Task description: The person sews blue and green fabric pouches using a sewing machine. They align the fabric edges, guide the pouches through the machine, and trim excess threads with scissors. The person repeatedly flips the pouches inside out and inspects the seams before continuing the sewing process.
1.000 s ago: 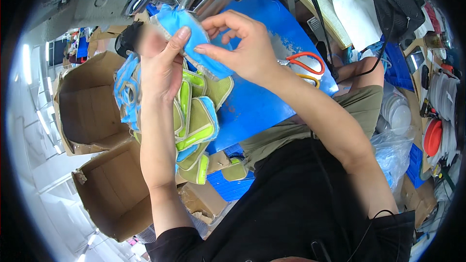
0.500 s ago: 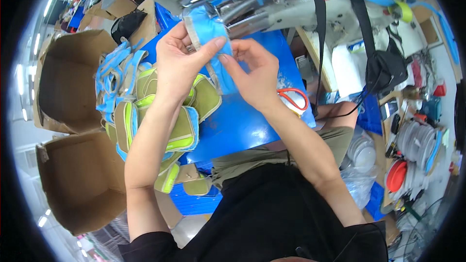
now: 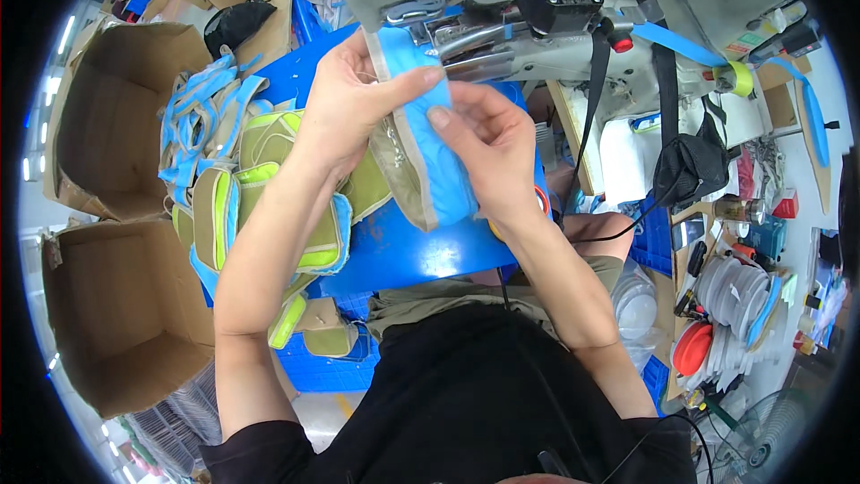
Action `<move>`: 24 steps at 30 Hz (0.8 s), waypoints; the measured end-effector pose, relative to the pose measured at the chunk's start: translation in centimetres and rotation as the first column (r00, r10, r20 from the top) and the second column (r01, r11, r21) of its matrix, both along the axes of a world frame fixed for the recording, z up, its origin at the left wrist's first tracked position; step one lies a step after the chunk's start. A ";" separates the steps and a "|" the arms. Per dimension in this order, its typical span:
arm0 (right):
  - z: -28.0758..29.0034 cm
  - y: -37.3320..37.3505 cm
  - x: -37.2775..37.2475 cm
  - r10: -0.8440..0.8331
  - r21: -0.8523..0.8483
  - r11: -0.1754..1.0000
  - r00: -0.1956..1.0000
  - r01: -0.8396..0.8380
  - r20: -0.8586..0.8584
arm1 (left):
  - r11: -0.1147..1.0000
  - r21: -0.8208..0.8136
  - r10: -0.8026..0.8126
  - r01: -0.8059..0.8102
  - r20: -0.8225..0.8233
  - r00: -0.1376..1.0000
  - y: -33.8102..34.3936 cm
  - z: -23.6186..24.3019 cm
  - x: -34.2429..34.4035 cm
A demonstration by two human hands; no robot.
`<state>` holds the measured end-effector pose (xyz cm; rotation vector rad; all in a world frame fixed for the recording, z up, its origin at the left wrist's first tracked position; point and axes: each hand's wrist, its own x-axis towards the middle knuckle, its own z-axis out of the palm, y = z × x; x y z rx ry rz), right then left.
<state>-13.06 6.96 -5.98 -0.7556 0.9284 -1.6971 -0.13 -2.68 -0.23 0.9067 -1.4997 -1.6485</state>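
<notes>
Both hands grip a long cloth piece (image 3: 434,170), light blue with grey binding and an olive part showing along its left side, held just below the machine's metal fittings (image 3: 466,40). My left hand (image 3: 358,108) has its thumb across the upper blue cloth and fingers curled behind. My right hand (image 3: 488,148) pinches the right edge lower down, its thumb on the blue. Olive, lime and blue sewn pieces (image 3: 264,184) lie heaped on the blue work surface (image 3: 421,255), beside tangled blue and grey strips (image 3: 193,125). Red-handled scissors (image 3: 541,197) are mostly hidden behind my right hand.
Two open cardboard boxes (image 3: 116,323) stand at left. The sewing machine (image 3: 528,63) spans the top, with black straps and a black bag (image 3: 685,170) hanging at right. Spools and plates (image 3: 721,287) crowd the right rack. A small fan (image 3: 761,439) sits at lower right.
The view has shifted, bringing more of the machine in. The cloth now hangs more upright and reaches lower, with more olive showing. Both hands still grip it, my right thumb farther along the blue.
</notes>
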 end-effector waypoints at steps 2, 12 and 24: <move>0.3 0.2 -0.1 0.016 0.027 1.000 1.000 -0.017 0.024 | 0.998 0.064 -0.003 0.005 -0.023 1.000 -0.2 0.0 0.2; 0.4 1.4 -0.4 0.140 0.046 0.986 0.946 -0.160 0.294 | 0.986 0.166 -0.003 0.020 -0.102 0.995 -0.9 0.0 0.9; 1.8 2.4 -5.4 -0.227 -0.096 0.972 0.957 0.213 -0.181 | 0.994 0.097 0.064 -0.054 -0.102 0.993 1.4 0.1 0.1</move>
